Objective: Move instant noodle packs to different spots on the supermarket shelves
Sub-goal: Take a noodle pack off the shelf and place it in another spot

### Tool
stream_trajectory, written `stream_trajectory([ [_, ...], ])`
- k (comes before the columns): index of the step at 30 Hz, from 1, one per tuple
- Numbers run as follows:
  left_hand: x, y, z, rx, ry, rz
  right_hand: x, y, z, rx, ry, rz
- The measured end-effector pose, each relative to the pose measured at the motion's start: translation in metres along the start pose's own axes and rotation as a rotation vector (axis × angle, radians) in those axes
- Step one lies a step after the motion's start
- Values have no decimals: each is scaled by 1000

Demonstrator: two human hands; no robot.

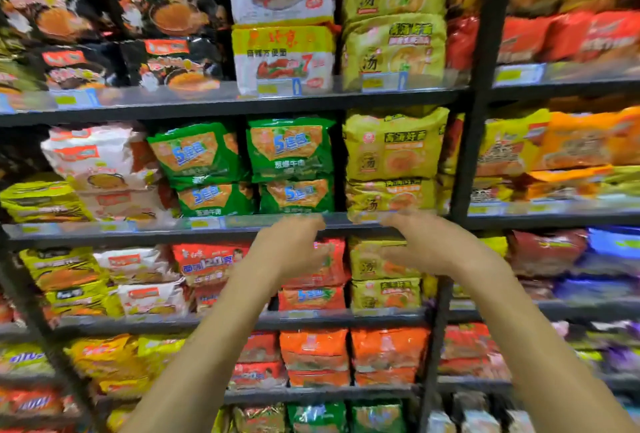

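Observation:
Both my arms reach up toward the third shelf from the top. My left hand (294,245) is spread in front of a red noodle pack (325,266), fingers apart, holding nothing. My right hand (429,245) hovers with fingers apart in front of a yellow noodle pack (374,259). Whether either hand touches its pack is blurred. Just above the hands, on the second shelf, stand green packs (291,152) and yellow packs (391,145).
A dark metal shelf unit holds several rows of noodle packs. A shelf edge with price tags (207,224) runs just above my hands. A black upright post (474,120) divides this bay from the bay on the right. Orange packs (349,349) fill the shelf below.

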State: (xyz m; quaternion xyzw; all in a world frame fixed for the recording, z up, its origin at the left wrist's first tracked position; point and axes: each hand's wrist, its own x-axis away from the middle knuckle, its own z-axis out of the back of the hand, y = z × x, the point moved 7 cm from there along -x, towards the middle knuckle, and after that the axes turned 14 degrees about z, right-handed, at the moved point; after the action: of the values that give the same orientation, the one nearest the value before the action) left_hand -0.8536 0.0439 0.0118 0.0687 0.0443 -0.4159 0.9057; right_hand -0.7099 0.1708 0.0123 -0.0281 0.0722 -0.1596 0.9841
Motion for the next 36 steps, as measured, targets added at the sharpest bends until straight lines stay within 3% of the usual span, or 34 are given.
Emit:
stream_trajectory([
  [7, 20, 104, -7, 41, 8, -173, 110, 66, 20, 59, 1, -236],
  [15, 35, 200, 9, 98, 69, -295, 208, 132, 52, 68, 58, -384],
  [30, -5, 439, 55, 174, 216, -320, 303, 335, 142, 155, 171, -398],
  [36, -34, 502, 61, 291, 250, -301, 317, 407, 166, 126, 214, -377],
])
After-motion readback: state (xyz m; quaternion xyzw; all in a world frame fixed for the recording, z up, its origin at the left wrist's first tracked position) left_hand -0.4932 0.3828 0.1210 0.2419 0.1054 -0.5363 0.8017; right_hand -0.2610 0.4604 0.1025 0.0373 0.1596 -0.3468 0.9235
